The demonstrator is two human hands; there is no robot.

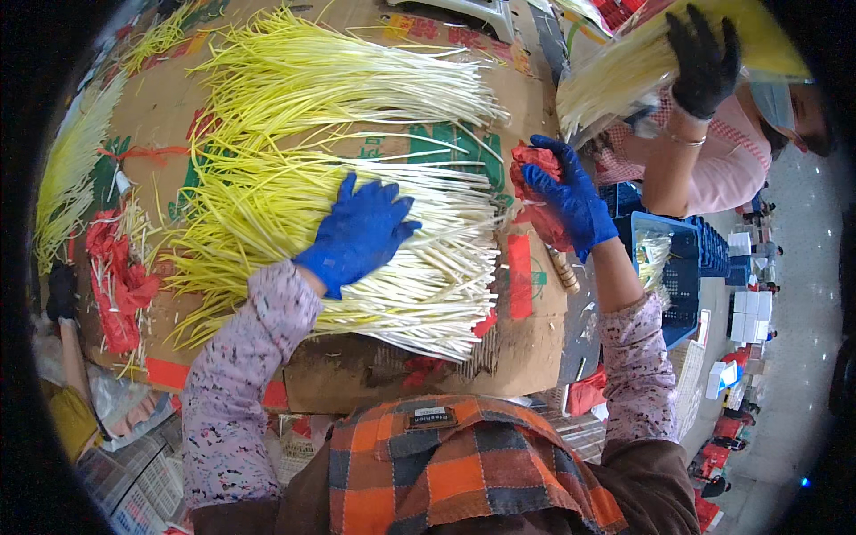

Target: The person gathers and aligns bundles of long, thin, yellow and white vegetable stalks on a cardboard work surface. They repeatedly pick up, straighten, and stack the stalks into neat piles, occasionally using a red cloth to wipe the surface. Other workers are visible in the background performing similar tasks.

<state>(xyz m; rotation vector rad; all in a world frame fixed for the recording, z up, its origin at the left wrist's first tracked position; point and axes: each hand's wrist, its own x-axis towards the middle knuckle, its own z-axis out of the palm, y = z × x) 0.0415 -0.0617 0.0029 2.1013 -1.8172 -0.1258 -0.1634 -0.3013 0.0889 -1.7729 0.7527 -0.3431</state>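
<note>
My left hand (362, 231), in a blue glove, rests palm down on a wide layer of yellow chives (428, 294), its fingers spread. The chives' pale stalk ends point right and their yellow tips lie to the left. Beyond the right-hand ends of the stalks, my right hand (572, 200), also gloved in blue, grips a crumpled red cloth (543, 217); whether it is fabric or thin plastic is hard to tell. A second spread of yellow chives (361, 77) lies farther up on the cardboard (528, 361). Below the right hand is a short wooden handle (564, 269), partly covered.
At the upper right a co-worker's black-gloved hand (705, 63) is at a bagged bunch of chives (615, 87). Blue plastic crates (685, 261) stand to the right. Crumpled red material (120, 287) and another black-gloved hand (61, 291) are at left. A metal stand (478, 13) sits at the top.
</note>
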